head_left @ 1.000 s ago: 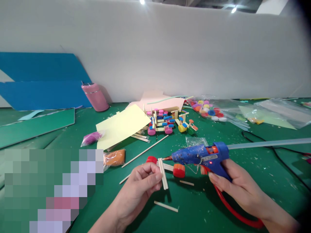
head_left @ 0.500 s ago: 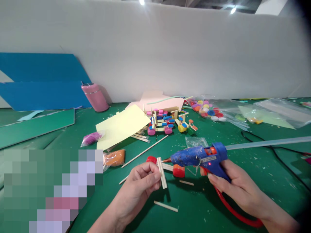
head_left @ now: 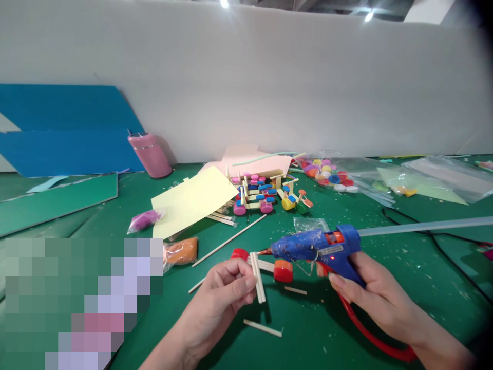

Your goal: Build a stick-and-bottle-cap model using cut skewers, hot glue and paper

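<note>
My left hand [head_left: 229, 295] pinches a short bundle of pale wooden sticks [head_left: 259, 280] between thumb and fingers, held upright at a slight tilt. A blue hot glue gun [head_left: 304, 245] with a red lit indicator is gripped in my right hand [head_left: 373, 293]. Its copper nozzle is at the upper end of the sticks; whether it touches them I cannot tell. A long clear glue stick [head_left: 427, 226] runs out of the gun's back. Just behind the bundle lies a stick piece with red bottle caps [head_left: 283, 271] at its ends, partly hidden.
Loose sticks [head_left: 263, 328] lie in front. Farther back are small stick-and-cap models [head_left: 256, 198], yellow paper [head_left: 194, 200], bagged orange clay [head_left: 181, 251] and a bag of coloured caps [head_left: 327, 169]. A pink tumbler [head_left: 150, 154] stands near the white wall. A black cable [head_left: 442, 246] runs at right.
The stick bundle has shifted very slightly down relative to the nozzle. Both hands keep the same hold, and the rest looks unchanged.
</note>
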A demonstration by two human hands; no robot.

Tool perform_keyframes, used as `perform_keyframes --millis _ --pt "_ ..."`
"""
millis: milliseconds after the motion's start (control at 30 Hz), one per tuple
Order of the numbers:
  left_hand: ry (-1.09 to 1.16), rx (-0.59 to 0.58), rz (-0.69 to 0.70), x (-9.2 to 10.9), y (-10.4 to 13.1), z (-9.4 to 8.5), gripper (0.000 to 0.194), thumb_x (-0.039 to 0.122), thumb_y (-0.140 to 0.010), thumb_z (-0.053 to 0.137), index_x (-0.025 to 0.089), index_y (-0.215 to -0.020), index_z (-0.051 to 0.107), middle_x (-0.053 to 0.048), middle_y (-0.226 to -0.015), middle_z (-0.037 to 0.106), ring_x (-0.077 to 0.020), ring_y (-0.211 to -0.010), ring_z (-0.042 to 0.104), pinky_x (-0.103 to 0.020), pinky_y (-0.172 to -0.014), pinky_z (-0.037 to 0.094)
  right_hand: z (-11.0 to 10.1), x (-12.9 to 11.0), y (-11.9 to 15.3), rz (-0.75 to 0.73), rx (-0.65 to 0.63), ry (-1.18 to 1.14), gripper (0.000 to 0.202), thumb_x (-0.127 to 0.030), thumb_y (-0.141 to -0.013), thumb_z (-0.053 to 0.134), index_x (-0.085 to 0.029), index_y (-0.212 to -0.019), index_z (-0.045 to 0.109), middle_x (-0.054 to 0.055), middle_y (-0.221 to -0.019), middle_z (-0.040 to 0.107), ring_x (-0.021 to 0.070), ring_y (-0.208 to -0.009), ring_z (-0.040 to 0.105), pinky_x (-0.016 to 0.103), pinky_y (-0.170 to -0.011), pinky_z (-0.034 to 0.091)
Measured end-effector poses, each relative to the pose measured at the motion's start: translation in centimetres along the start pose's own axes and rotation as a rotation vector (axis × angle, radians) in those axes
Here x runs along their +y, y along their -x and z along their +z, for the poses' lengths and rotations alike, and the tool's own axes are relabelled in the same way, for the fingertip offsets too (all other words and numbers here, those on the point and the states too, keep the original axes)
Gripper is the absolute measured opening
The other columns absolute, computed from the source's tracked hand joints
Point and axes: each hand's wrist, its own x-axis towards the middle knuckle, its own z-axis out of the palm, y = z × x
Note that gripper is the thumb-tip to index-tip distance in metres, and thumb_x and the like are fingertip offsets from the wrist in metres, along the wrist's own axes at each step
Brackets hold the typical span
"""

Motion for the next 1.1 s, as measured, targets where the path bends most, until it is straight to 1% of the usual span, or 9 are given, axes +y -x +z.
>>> perform_keyframes --millis 233,400,533,633,767,867,1100 --pt "0.027 0.0 0.009 0.2 0.0 0.1 0.016 0.021 -0.07 0.069 0.013 -0.062 0.058 0.003 -0.053 0.052 -0.0054 -0.051 0.043 -0.016 -0.052 0.035 0.0 -0.1 0.1 -0.027 0.025 0.018 0.012 -0.031 -0.086 0.047 -0.022 -0.087 0.055 -0.003 -0.06 0.048 0.0102 -0.051 0.045 0.018 -0.046 0.041" --pt "0.038 0.001 0.008 0.2 0.1 0.1 0.015 0.021 -0.07 0.069 0.013 -0.062 0.058 0.003 -0.053 0.052 -0.0052 -0.05 0.043 -0.016 -0.052 0.036 0.0 -0.2 0.0 -0.001 0.027 0.017 0.013 -0.033 -0.085 0.048 -0.021 -0.08 0.053 -0.003 -0.06 0.046 0.0101 -0.051 0.044 0.018 -0.045 0.041" --pt "0.044 0.004 0.009 0.2 0.0 0.1 0.015 0.021 -0.07 0.069 0.013 -0.063 0.059 0.003 -0.053 0.052 -0.0051 -0.05 0.043 -0.015 -0.052 0.036 -0.1 -0.2 0.3 0.0 0.005 0.028 0.013 -0.033 -0.085 0.048 -0.022 -0.086 0.055 -0.003 -0.061 0.047 0.0106 -0.052 0.045 0.019 -0.048 0.042" --pt "0.043 0.002 0.015 0.2 0.0 0.1 0.014 0.02 -0.07 0.069 0.013 -0.063 0.059 0.003 -0.053 0.052 -0.005 -0.05 0.043 -0.015 -0.052 0.036 -0.1 -0.3 0.3 0.002 0.009 0.017 0.013 -0.032 -0.085 0.049 -0.022 -0.085 0.056 -0.003 -0.059 0.046 0.0103 -0.051 0.043 0.018 -0.046 0.041" --pt "0.041 0.005 0.014 0.4 -0.1 0.1 0.014 0.02 -0.069 0.07 0.013 -0.063 0.06 0.002 -0.053 0.053 -0.0051 -0.05 0.043 -0.015 -0.052 0.036 -0.1 -0.6 0.2 0.046 -0.013 -0.048 0.017 -0.033 -0.085 0.048 -0.021 -0.089 0.058 -0.002 -0.062 0.049 0.0112 -0.053 0.046 0.02 -0.047 0.042" --pt "0.049 0.007 0.02 0.5 -0.1 0.3 0.014 0.02 -0.07 0.069 0.012 -0.062 0.06 0.002 -0.053 0.053 -0.0048 -0.05 0.043 -0.014 -0.05 0.035 0.0 -1.1 0.1 0.093 0.005 -0.1 0.02 -0.035 -0.084 0.048 -0.021 -0.091 0.06 -0.001 -0.065 0.052 0.0118 -0.054 0.047 0.021 -0.049 0.042" --pt "0.062 0.005 0.027 0.4 0.0 0.2 0.013 0.018 -0.07 0.069 0.013 -0.062 0.06 0.003 -0.053 0.053 -0.0047 -0.05 0.043 -0.014 -0.051 0.035 0.1 -1.2 0.2 0.133 0.01 -0.156 0.022 -0.038 -0.084 0.048 -0.021 -0.09 0.06 -0.001 -0.064 0.051 0.0122 -0.053 0.046 0.023 -0.049 0.041"
